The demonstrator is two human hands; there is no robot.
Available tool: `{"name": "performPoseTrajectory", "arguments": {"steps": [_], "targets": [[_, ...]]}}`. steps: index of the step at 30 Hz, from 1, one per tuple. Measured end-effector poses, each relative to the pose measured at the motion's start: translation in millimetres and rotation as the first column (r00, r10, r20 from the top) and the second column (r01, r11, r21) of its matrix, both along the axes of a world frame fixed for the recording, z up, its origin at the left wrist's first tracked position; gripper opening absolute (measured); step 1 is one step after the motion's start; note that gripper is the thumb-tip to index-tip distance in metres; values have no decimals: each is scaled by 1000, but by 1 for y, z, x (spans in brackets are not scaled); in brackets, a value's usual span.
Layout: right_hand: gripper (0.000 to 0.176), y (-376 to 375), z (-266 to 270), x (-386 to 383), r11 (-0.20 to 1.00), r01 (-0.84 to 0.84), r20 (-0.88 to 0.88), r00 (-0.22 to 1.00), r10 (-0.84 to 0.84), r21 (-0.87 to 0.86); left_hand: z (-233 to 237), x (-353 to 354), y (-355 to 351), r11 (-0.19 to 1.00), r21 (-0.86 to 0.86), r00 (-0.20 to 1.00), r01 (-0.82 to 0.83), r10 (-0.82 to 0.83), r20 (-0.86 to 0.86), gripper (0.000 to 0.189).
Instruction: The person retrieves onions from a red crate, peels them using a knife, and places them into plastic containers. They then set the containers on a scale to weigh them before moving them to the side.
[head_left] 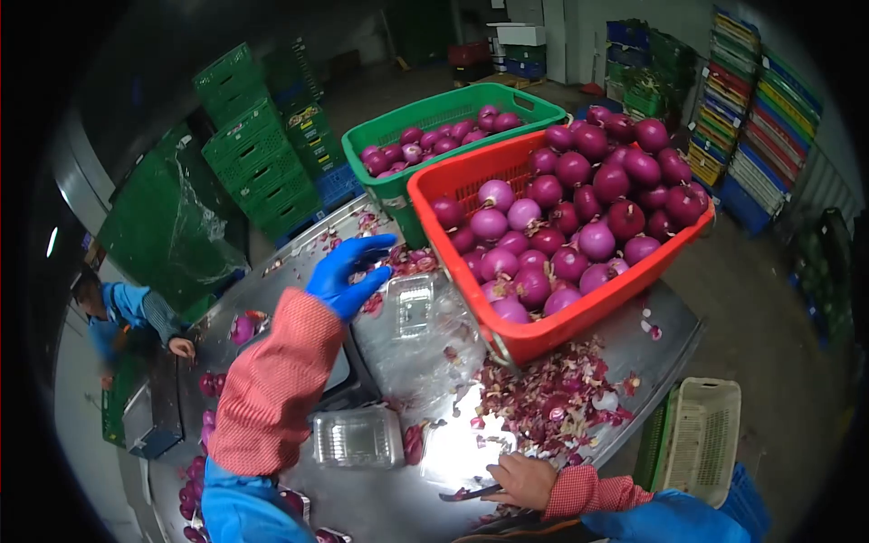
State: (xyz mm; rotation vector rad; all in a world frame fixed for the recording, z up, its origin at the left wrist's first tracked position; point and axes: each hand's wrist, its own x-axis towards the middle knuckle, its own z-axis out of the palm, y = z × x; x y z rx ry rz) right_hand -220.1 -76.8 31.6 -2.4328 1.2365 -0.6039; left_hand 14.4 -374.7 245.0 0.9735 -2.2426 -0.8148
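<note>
My left hand (351,273), in a blue glove, is raised over the metal table with its fingers curved and apart, holding nothing. A clear plastic clamshell box (415,306) lies just right of it. My right hand (525,481), bare, is closed around a small dark knife (463,495) near the table's front edge. Beside that hand lies a glare-lit clear plastic tray (457,451). Another clear clamshell box (358,437) sits to the left. Red onions (572,169) fill the red crate (552,324) ahead of my hands.
Behind the red crate stands a green crate (389,192) of red onions. Onion skins (552,398) litter the metal table (665,330). A dark scale-like device (348,385) sits under my left forearm. At the far left, another person (136,308) works. A beige crate (701,434) stands right.
</note>
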Motion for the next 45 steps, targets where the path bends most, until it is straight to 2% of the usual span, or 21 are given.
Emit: {"name": "performPoseTrajectory", "arguments": {"steps": [1, 4, 7, 10, 15, 19, 22, 24, 26, 27, 28, 30, 32, 33, 34, 35, 36, 38, 39, 43, 45], "targets": [[38, 0, 5, -7, 1000, 13, 14, 1000, -13, 5, -9, -27, -24, 992, -77, 994, 100, -97, 47, 48], [42, -7, 5, -38, 995, 98, 7, 995, -98, 18, -28, -104, -96, 926, -334, 934, 176, -49, 355, 58], [40, -12, 7, -68, 973, 225, 3, 974, -226, 55, -44, -165, -150, 949, -315, 773, -30, 221, 594, 69], [38, -14, -13, -100, 967, 254, 37, 966, -254, 4, -62, -203, -187, 934, -302, 502, -192, 358, 787, 73], [25, -8, -36, -135, 954, 301, 169, 941, -295, -10, -80, -225, -202, 892, -340, 275, -297, 421, 865, 75], [35, -9, -38, -148, 951, 280, 81, 953, -292, 127, -81, -231, -201, 867, -367, 206, -337, 448, 870, 77], [24, -21, -24, -152, 946, 322, 114, 939, -325, 48, -76, -233, -195, 857, -351, 269, -376, 464, 844, 78], [16, -20, -14, -156, 927, 373, 75, 924, -375, 43, -72, -235, -188, 857, -237, 450, -458, 454, 769, 79], [14, -18, -7, -157, 909, 412, 102, 903, -417, 65, -71, -236, -182, 827, 90, 740, -554, 441, 508, 80], [25, -16, -19, -160, 894, 439, 78, 892, -446, 91, -69, -233, -169, 812, 400, 904, -425, 356, 238, 77], [21, -18, -7, -162, 851, 483, 166, 840, -516, 206, -61, -230, -147, 751, 632, 946, -193, 314, -84, 75], [23, -25, 2, -168, 790, 574, 249, 751, -612, 215, -41, -222, -87, 657, 714, 840, 244, 225, -494, 74], [23, -33, 12, -171, 745, 577, 420, 617, -666, 335, -33, -214, -38, 635, 613, 715, 470, 133, -686, 78], [18, -38, 35, -174, 726, 560, 403, 604, -688, 400, -30, -211, -11, 608, 602, 680, 518, 135, -721, 78], [20, -44, 43, -173, 740, 511, 520, 528, -672, 438, -25, -208, 15, 581, 587, 642, 564, 138, -754, 79], [25, -49, 43, -175, 750, 526, 512, 550, -660, 401, -18, -204, 39, 511, 611, 619, 604, 182, -764, 78], [24, -55, 43, -173, 760, 504, 567, 512, -645, 410, -24, -202, 59, 558, 612, 608, 560, 226, -762, 79], [16, -63, 96, -170, 821, 530, 554, 626, -548, 212, -36, -187, 91, 703, 600, 773, 382, 113, -625, 79], [15, -67, 109, -167, 848, 519, 560, 673, -483, 108, -42, -185, 106, 831, 453, 801, 322, 16, -599, 80], [27, -70, 135, -152, 842, 451, 357, 870, -340, -297, -37, -172, 163, 803, 541, 876, 252, 48, -481, 88], [28, -67, 140, -146, 844, 418, 294, 898, -327, -338, -44, -166, 176, 848, 486, 913, 212, 6, -409, 89]]}}
